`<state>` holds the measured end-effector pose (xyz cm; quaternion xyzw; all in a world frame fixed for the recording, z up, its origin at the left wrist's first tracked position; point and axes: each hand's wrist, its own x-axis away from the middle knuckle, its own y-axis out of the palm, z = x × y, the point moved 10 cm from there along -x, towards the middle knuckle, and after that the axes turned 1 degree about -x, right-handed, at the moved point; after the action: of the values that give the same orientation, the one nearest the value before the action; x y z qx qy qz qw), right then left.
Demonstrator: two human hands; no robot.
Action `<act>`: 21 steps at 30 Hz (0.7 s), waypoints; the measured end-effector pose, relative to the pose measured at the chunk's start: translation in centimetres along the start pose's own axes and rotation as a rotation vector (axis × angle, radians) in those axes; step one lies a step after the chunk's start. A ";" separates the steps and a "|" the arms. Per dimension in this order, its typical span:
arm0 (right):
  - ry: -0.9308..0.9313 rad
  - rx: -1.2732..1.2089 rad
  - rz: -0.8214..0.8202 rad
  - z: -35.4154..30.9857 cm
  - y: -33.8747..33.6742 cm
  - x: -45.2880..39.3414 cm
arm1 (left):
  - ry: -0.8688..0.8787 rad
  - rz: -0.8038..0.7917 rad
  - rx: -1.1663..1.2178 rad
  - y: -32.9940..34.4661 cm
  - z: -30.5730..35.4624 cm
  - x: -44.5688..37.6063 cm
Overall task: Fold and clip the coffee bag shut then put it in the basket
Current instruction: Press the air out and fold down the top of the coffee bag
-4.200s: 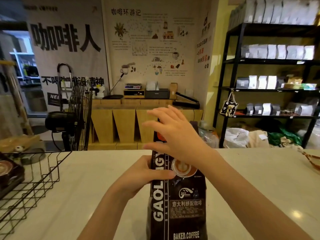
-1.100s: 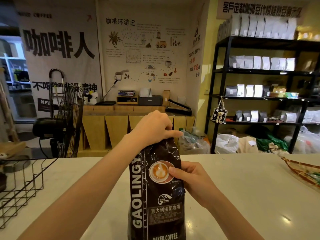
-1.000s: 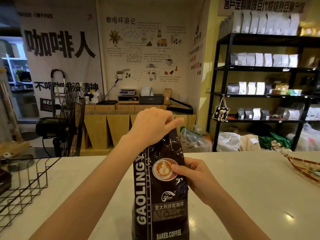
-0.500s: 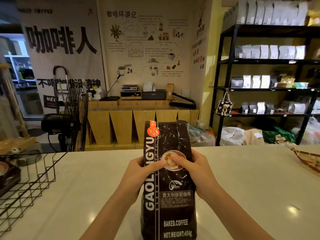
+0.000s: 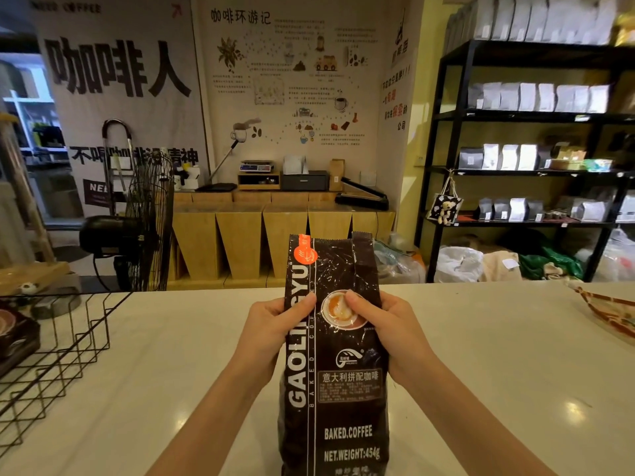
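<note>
The left hand (image 5: 266, 324) is gripping the left edge of the coffee bag (image 5: 335, 359), its thumb lying across the front over the white lettering and its fingers wrapped behind. The right hand (image 5: 391, 329) is clasping the opposite edge at the same height, thumb pressing on the printed coffee cup picture. Between them the dark bag is standing upright on the pale tabletop (image 5: 498, 372), close to the person, with its top unfolded and rising straight above the hands. Its front is reading "BAKED.COFFEE" and "NET.WEIGHT:454g". Well to the left, a black wire basket (image 5: 65, 348) is sitting on the tabletop, with a dark package (image 5: 15, 334) lying inside it. At the far right edge, part of a woven tray (image 5: 608, 310) is showing. Beyond the tabletop, a black shelf rack (image 5: 446, 159) is holding rows of white and grey pouches.
</note>
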<state>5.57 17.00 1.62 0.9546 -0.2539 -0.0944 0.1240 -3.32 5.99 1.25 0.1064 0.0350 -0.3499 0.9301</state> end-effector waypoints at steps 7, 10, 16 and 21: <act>-0.060 -0.008 -0.001 -1.5 -0.8 -0.7 | 0.045 0.027 0.010 -0.1 1.1 -0.1; -0.088 -0.025 0.032 -2.4 -1.1 -1.1 | 0.082 0.014 0.024 0.3 2.9 -0.7; -0.124 0.003 0.108 -2.9 -1.1 -1.6 | 0.074 0.086 0.078 0.2 3.3 -1.5; -0.161 0.014 0.177 -2.9 -1.2 -1.4 | 0.093 0.122 0.128 -0.1 3.3 -1.1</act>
<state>5.65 19.22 4.19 0.9187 -0.3468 -0.1577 0.1042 -4.28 5.92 4.60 0.1837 0.0495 -0.2890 0.9382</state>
